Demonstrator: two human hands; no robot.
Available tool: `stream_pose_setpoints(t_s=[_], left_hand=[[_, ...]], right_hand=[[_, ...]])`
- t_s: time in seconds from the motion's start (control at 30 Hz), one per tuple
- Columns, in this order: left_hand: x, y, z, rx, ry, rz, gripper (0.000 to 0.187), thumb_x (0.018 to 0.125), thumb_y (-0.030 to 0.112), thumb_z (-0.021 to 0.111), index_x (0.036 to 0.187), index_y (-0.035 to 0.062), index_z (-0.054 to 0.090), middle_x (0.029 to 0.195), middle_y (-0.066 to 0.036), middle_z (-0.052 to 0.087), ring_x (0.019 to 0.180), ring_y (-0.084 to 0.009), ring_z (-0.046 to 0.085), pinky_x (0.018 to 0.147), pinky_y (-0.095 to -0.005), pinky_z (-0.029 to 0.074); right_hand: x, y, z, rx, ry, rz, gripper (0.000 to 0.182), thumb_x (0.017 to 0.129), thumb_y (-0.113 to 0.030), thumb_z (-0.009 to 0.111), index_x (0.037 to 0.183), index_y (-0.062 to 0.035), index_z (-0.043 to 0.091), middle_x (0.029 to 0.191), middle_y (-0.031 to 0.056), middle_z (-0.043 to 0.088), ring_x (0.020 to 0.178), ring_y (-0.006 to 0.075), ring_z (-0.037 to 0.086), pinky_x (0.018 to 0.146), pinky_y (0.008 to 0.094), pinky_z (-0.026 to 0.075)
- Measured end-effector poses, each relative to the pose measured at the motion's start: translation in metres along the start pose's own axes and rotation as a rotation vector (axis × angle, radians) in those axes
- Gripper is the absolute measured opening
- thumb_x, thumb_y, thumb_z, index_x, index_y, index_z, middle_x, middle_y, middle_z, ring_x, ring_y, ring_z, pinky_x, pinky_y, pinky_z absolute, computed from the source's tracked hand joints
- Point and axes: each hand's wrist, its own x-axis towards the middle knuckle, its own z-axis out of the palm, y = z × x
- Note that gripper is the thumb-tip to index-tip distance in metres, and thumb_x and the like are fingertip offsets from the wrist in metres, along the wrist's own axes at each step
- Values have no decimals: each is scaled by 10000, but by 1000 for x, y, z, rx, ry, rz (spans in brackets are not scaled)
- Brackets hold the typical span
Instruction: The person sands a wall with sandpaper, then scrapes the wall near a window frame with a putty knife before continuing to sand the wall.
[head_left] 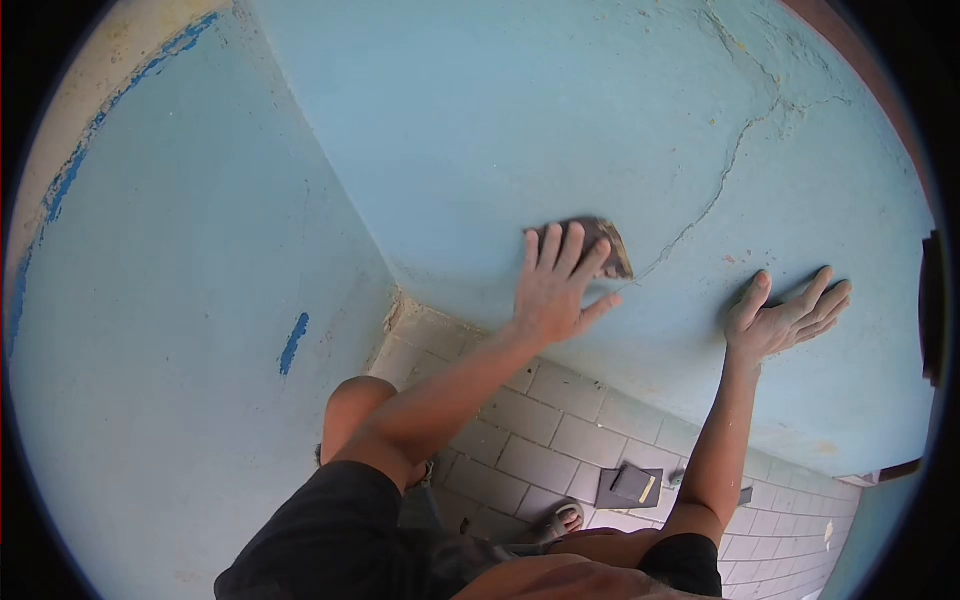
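Sanding step: left hand [553, 290] presses brown sandpaper sheet [598, 243] flat on pale blue plaster wall [500, 130], right hand [785, 318] splayed, braced beside; next stroke needs steady pressure toward the crack [720, 185].

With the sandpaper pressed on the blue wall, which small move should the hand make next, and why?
Probably slide the sandpaper under the left hand rightward toward the crack. It lies flat just beside the crack's lower end, and the right hand is braced flat on the wall.

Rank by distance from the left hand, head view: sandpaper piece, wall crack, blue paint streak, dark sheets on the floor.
From the left hand:
1. sandpaper piece, under its fingers
2. wall crack, to the right
3. dark sheets on the tiles, below, and blue paint streak, far left: too close to call
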Motion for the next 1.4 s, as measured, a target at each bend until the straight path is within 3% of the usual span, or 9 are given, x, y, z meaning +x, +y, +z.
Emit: stream_pose_setpoints(t_s=[0.17,0.27,0.4,0.73,0.8,0.87,0.97,1.2,1.4], left_hand=[[138,-83,-99,-307,609,-558,932,1040,607,400,1633,-21,50,1674,-337,-41,1537,-549,-51,1195,-680,-35],[106,-52,-61,-127,556,-447,942,1024,626,425,1627,-28,113,1667,-351,25,1539,-545,6,1198,-689,-4],[-12,18,-2,-46,-17,128,967,981,678,458,1626,3,206,1676,-332,46,1543,-539,22,1163,-747,38],[191,-63,-117,-87,648,-214,896,1020,637,395,1619,-8,230,1666,-347,91,1546,-529,57,1197,-677,-1],[138,-26,-70,-15,494,-126,896,1016,651,383,1616,-1,251,1670,-335,107,1548,-520,83,1206,-666,5],[82,24,-24,83,199,352,870,996,679,402,1620,79,309,1679,-272,184,1551,-496,123,1209,-672,47],[100,29,-36,43,182,415,841,993,677,410,1606,104,358,1672,-265,219,1549,-486,145,1209,-669,59],[162,-74,-99,-125,713,-430,776,1057,524,403,1616,5,262,1661,-344,128,1534,-548,91,1205,-671,48],[59,34,-14,-4,159,173,678,1067,519,378,1604,106,359,1673,-286,177,1530,-527,142,1198,-687,84]], right_hand=[[2,-8,0,10,5,31,783,1021,-540,476,1589,-21,330,1683,234,199,1587,352,113,1243,566,62],[4,-17,3,5,33,65,784,1020,-547,461,1588,-21,333,1676,241,208,1583,357,125,1241,562,68],[5,-16,3,7,23,69,767,1023,-531,459,1583,-20,340,1669,251,215,1575,370,143,1239,564,73],[5,-18,5,-9,69,70,712,1026,-495,445,1543,-7,404,1633,269,290,1554,390,203,1228,579,111],[7,-17,6,-11,83,72,712,1024,-492,446,1543,-7,404,1633,268,289,1552,390,208,1227,578,119],[5,-20,3,-12,67,65,711,1023,-490,447,1542,-7,403,1634,267,288,1550,389,213,1227,577,127],[6,-16,3,-40,61,54,715,1021,-490,448,1546,-6,394,1635,270,283,1548,390,220,1227,577,129],[5,-17,4,-42,67,41,721,1024,-499,440,1551,-11,385,1635,276,276,1545,402,222,1220,591,139],[5,-21,1,-27,47,53,720,1025,-500,444,1550,-10,383,1634,270,278,1543,404,223,1218,598,140]])
